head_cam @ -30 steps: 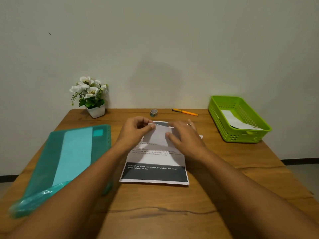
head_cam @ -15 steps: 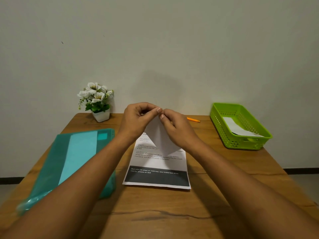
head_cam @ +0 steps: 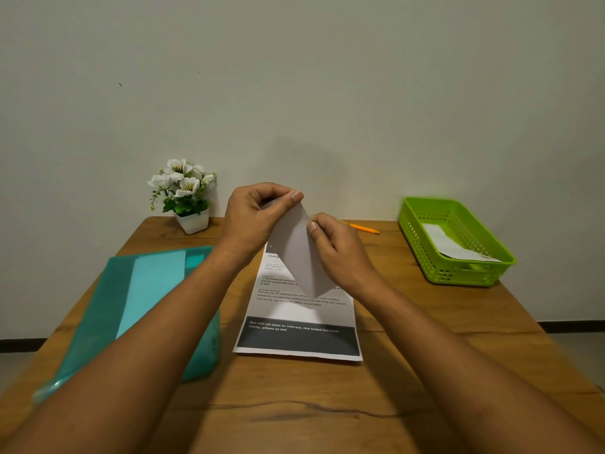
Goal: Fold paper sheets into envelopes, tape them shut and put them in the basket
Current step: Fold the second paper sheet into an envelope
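A printed paper sheet [head_cam: 294, 309] lies mid-table, its near end flat with a dark band across it. Its far end is lifted and folded back, blank side toward me. My left hand [head_cam: 255, 217] pinches the raised top corner of that flap between thumb and fingers. My right hand [head_cam: 337, 247] pinches the flap's right edge a little lower. A green plastic basket [head_cam: 458, 273] stands at the right side of the table with one folded white paper [head_cam: 455, 245] inside. The tape is hidden behind my hands.
A teal plastic folder [head_cam: 154, 296] lies on the left of the wooden table [head_cam: 294, 404]. A small white pot of white flowers [head_cam: 186, 198] stands at the back left by the wall. An orange pen [head_cam: 361, 227] lies at the back, behind my right hand.
Both hands went from pressing the sheet's far end on the table to lifting it. The flap now stands higher and tilted, with my left hand above my right.
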{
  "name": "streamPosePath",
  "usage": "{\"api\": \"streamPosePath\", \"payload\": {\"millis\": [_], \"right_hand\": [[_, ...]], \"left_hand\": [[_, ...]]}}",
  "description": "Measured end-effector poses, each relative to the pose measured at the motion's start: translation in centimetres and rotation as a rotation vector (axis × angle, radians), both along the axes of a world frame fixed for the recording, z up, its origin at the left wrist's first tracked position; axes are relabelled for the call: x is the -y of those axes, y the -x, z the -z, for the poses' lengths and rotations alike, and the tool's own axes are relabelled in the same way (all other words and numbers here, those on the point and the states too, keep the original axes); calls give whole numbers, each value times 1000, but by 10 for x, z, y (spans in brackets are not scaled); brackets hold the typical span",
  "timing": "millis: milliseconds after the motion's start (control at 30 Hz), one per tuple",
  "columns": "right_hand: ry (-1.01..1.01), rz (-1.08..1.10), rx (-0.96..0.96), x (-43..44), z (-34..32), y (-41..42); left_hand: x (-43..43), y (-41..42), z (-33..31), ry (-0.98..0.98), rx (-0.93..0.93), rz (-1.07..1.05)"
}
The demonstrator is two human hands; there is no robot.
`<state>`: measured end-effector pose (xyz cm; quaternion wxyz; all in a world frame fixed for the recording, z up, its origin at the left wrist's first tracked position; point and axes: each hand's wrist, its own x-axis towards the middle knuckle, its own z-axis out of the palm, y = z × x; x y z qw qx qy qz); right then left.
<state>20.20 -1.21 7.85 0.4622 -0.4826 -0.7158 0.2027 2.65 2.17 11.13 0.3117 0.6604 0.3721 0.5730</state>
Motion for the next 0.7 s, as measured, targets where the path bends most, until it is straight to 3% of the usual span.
{"api": "streamPosePath", "payload": {"millis": [233, 400, 700], "right_hand": [[121, 57, 65, 0, 48, -28], [236, 50, 185, 3, 66, -41], [15, -66, -54, -9, 1, -1]], "left_hand": [[-1, 4, -7, 4, 69, -43], [-3, 7, -2, 56, 10, -50], [6, -12, 15, 108, -52, 75]]}}
